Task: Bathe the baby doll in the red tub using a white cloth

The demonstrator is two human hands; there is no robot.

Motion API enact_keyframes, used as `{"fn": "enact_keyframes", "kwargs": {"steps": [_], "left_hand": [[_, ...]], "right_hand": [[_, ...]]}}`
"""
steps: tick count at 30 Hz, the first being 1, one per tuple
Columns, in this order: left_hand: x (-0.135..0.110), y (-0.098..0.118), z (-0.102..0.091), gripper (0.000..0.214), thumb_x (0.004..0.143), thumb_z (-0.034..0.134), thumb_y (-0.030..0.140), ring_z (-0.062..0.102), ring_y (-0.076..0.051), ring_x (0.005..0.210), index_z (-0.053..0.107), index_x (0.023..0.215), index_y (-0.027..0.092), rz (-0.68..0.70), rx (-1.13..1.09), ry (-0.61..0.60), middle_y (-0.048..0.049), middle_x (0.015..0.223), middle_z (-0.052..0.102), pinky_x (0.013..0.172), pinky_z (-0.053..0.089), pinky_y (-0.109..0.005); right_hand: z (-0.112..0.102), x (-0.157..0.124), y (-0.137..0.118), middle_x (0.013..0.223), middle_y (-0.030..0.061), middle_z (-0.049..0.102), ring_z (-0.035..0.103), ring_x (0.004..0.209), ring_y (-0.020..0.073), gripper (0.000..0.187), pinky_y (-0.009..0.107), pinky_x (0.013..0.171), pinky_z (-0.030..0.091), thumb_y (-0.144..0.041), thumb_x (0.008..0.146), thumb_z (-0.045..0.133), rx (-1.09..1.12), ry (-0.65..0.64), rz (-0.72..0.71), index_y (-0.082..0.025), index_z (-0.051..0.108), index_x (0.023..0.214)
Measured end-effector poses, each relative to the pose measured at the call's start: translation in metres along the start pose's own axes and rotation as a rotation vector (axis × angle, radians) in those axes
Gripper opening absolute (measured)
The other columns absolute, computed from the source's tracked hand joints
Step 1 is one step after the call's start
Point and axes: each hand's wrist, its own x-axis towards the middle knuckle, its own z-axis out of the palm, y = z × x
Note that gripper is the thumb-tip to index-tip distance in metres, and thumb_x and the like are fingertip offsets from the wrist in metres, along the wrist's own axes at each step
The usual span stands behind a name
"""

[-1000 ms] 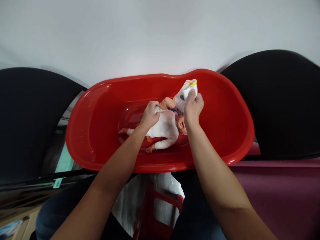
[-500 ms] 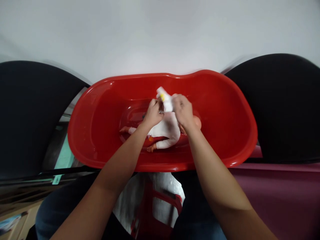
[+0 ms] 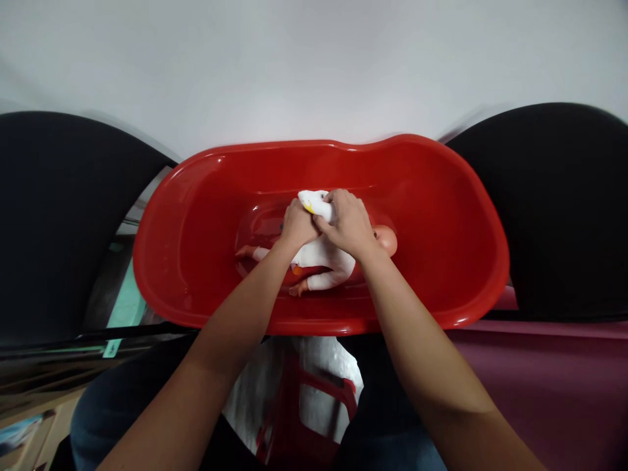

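Right now, white cloth [image 3: 316, 204]: yellow-marked, long axis running sideways, upper middle of the frame, above the doll's chest.
Right hand [image 3: 347, 224]: the nearer one, grip clamped over the cloth's right end.
Left hand [image 3: 298, 227]: touching the cloth's lower edge, grip impossible to tell.
Baby doll [image 3: 324, 256]: lying head rightward in the red plastic baby bath [image 3: 432, 216].

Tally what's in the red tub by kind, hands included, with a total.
Baby dolls: 1
White cloths with yellow trim: 1
Hands: 2 (left hand, right hand)
Total: 4
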Motion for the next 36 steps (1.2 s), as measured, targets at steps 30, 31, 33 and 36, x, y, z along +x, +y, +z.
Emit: {"fn": "enact_keyframes", "kwargs": {"steps": [30, 31, 33, 36], "left_hand": [[-0.003, 0.016, -0.009, 0.014, 0.092, 0.068, 0.024, 0.065, -0.032, 0.108, 0.071, 0.106, 0.024, -0.017, 0.346, -0.125, -0.0104, 0.105, 0.068, 0.094, 0.049, -0.043], [-0.004, 0.017, -0.008, 0.017, 0.092, 0.069, 0.024, 0.064, -0.032, 0.108, 0.072, 0.109, 0.024, 0.002, 0.349, -0.132, -0.0108, 0.106, 0.068, 0.095, 0.049, -0.043], [-0.005, 0.018, -0.007, 0.022, 0.091, 0.069, 0.024, 0.064, -0.033, 0.108, 0.072, 0.113, 0.023, 0.025, 0.358, -0.144, -0.0112, 0.107, 0.067, 0.095, 0.049, -0.043], [-0.006, 0.019, -0.006, 0.023, 0.092, 0.068, 0.024, 0.063, -0.032, 0.109, 0.072, 0.114, 0.022, 0.04, 0.379, -0.167, -0.0116, 0.108, 0.067, 0.095, 0.049, -0.043]], "right_hand": [[0.027, 0.013, 0.009, 0.09, 0.009, 0.07, 0.063, 0.084, 0.0208, 0.044, 0.033, 0.079, 0.046, -0.056, 0.107, 0.043, 0.521, 0.18, 0.532, -0.021, 0.061, 0.087], [0.024, 0.012, 0.007, 0.087, 0.0088, 0.069, 0.062, 0.082, 0.0208, 0.043, 0.033, 0.079, 0.046, -0.054, 0.107, 0.043, 0.474, 0.182, 0.535, -0.021, 0.061, 0.085], [0.018, 0.01, 0.004, 0.084, 0.0089, 0.069, 0.061, 0.079, 0.0208, 0.043, 0.033, 0.077, 0.044, -0.052, 0.107, 0.043, 0.394, 0.171, 0.523, -0.021, 0.062, 0.083], [0.011, 0.009, 0.002, 0.083, 0.0096, 0.07, 0.061, 0.077, 0.021, 0.045, 0.033, 0.076, 0.043, -0.051, 0.108, 0.041, 0.318, 0.14, 0.501, -0.021, 0.063, 0.082]]}}
